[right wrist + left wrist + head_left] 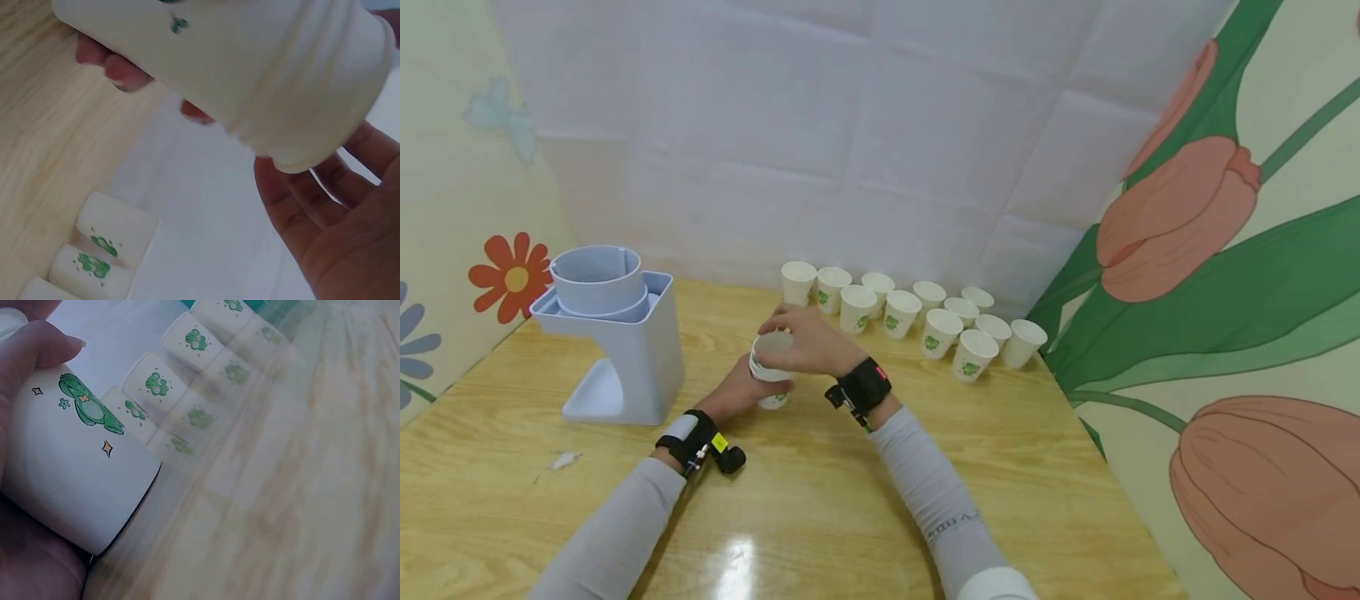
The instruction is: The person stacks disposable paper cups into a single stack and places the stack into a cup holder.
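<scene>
My left hand (739, 393) grips a stack of nested white paper cups (772, 401) low on its side, near the middle of the table. In the left wrist view the cup's wall (62, 462) shows a green cartoon animal and small stars. At the stack's top, my right hand (816, 340) holds the rim of the uppermost cup. Several rims sit close together in the right wrist view, where the fingers (294, 206) of my right hand curl at the top rim (350, 144). The right thumb is mostly hidden.
Several white paper cups (902, 312) stand upright in staggered rows at the back right, near the white cloth (775, 125). To the left is a pale blue plastic stand (658, 358) with a round tube (598, 292) on top. A small white scrap (565, 460) lies front left.
</scene>
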Available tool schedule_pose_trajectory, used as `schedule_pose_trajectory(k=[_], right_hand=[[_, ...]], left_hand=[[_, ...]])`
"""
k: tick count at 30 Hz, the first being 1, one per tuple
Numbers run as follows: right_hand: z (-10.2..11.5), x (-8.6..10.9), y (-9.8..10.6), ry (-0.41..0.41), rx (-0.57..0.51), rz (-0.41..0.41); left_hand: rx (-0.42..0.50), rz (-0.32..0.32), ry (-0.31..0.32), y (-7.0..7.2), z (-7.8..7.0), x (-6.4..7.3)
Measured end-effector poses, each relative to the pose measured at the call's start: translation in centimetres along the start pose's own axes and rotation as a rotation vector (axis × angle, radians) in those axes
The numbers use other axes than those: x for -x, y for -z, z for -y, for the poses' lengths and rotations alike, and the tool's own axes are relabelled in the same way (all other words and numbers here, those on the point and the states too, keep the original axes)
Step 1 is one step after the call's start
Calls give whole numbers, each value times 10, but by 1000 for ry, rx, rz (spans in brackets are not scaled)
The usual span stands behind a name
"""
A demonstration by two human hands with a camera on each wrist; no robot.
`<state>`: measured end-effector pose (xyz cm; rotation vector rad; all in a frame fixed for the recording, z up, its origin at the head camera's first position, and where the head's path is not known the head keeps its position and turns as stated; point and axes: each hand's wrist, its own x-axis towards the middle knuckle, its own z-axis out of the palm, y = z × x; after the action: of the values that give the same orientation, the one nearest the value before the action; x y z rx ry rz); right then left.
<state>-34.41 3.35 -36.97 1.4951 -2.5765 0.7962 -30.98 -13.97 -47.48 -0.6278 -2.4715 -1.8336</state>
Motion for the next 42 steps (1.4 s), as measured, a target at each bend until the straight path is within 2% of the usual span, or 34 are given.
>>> schedule_pose_trajectory(k=[4,15,18,23,26,30,37,42], right_hand=[[1,-3,-8,-20,33,43],[-2,-7,-14,-14,4,27],[-3,-10,-15,-2,-36,51],[-6,-19,-12,-23,-167,79],[-13,-28,-7,-52,-214,56],[-25,-45,3,-89,-216,-14],[-61,-78,6,-146,-81,-104],[-89,-93,0,-259,53,-102]], left_hand=[[-9,12,0,0,-1,-1],[-4,7,-10,3,1,0],[-4,6,-3,5,2,2],[65,12,-6,4,2,2],[83,12,-6,1,0,0],[65,-10,25,-2,-4,-1],[60,-39,49,0,-4,-1],[79,-31,60,-2,0,-2]])
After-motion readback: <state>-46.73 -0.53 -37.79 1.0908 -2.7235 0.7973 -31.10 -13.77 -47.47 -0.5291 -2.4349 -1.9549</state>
